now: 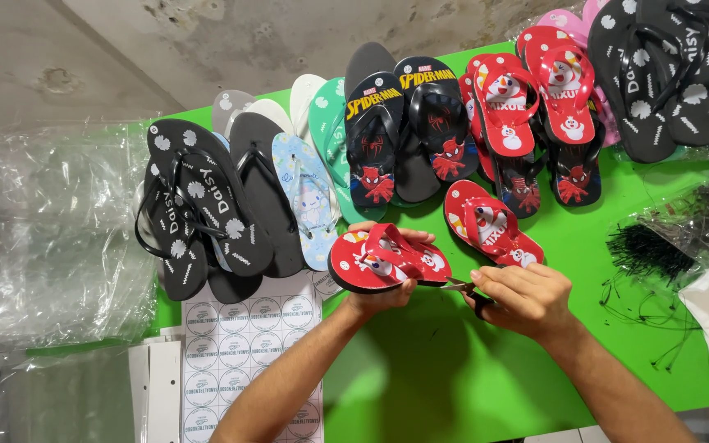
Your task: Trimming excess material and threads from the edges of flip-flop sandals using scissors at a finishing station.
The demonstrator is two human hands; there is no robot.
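Observation:
My left hand (381, 294) grips a small red flip-flop (387, 261) with a white cartoon print, holding it sideways just above the green table (445, 369). My right hand (519, 299) is closed around small scissors (463, 288) whose tips touch the heel end of that flip-flop. A matching red flip-flop (492, 223) lies flat on the table just behind my right hand.
Rows of flip-flops line the table's far side: black ones with white daisies (198, 205), a pale blue one (309, 201), black ones with a red cartoon figure (408, 135), red ones (535, 90). A sheet of round stickers (248, 361) lies left. Black plastic ties (658, 246) and clear bags (51, 230) flank the table.

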